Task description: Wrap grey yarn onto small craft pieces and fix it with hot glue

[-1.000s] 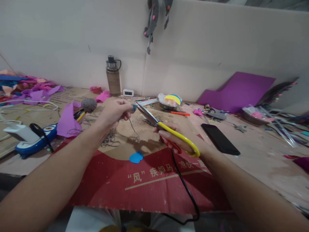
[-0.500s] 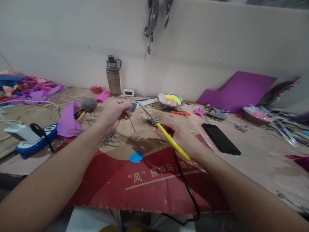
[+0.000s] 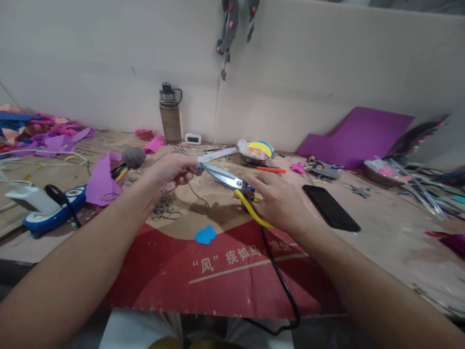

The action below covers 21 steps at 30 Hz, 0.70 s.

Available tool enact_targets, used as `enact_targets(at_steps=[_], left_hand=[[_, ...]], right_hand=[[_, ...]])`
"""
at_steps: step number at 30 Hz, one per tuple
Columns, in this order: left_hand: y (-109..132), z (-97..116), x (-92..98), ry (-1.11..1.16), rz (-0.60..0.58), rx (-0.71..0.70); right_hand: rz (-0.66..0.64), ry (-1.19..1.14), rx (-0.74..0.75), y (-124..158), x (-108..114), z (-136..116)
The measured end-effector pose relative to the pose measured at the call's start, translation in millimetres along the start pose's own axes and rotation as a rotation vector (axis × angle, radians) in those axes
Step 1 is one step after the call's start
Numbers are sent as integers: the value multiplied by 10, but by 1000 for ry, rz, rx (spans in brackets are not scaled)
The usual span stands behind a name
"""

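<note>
My right hand [image 3: 281,201] grips yellow-handled scissors [image 3: 228,180], blades pointing left and looking closed or nearly so. Their tips reach the fingertips of my left hand [image 3: 173,172], which pinches a small blue piece [image 3: 201,167], mostly hidden by the fingers. A grey yarn strand [image 3: 199,195] trails below that hand toward a loose tangle of yarn [image 3: 165,208]. Lower down, a flat bright blue cutout [image 3: 205,234] lies on the red and brown cardboard [image 3: 163,276]. A grey yarn ball [image 3: 133,157] sits behind my left forearm.
A black phone [image 3: 331,208] lies to the right. At the back stand a water bottle [image 3: 170,116], a small white clock [image 3: 193,139] and a bowl [image 3: 254,157]. A blue power strip [image 3: 54,213] is at left. A black cable [image 3: 281,276] crosses the cardboard.
The scissors have swung from spread blades to closed or nearly closed, their tips now at my left fingertips. My left hand has turned slightly, hiding more of the blue piece.
</note>
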<state>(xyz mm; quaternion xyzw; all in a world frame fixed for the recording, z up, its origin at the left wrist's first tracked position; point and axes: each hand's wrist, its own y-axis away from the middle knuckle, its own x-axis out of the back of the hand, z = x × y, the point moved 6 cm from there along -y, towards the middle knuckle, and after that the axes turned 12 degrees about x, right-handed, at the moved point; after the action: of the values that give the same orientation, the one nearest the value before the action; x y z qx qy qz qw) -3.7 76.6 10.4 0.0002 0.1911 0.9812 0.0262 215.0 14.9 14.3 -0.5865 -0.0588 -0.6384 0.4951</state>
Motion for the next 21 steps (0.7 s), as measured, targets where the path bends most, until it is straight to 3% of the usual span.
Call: enact_targets(at_steps=[13, 21], left_hand=[[40, 33, -58, -85, -62, -37], [18, 39, -82, -63, -227, -96]], right_hand=[[-92, 23, -21, -6, -3, 27], [-46, -23, 8, -8, 6, 36]])
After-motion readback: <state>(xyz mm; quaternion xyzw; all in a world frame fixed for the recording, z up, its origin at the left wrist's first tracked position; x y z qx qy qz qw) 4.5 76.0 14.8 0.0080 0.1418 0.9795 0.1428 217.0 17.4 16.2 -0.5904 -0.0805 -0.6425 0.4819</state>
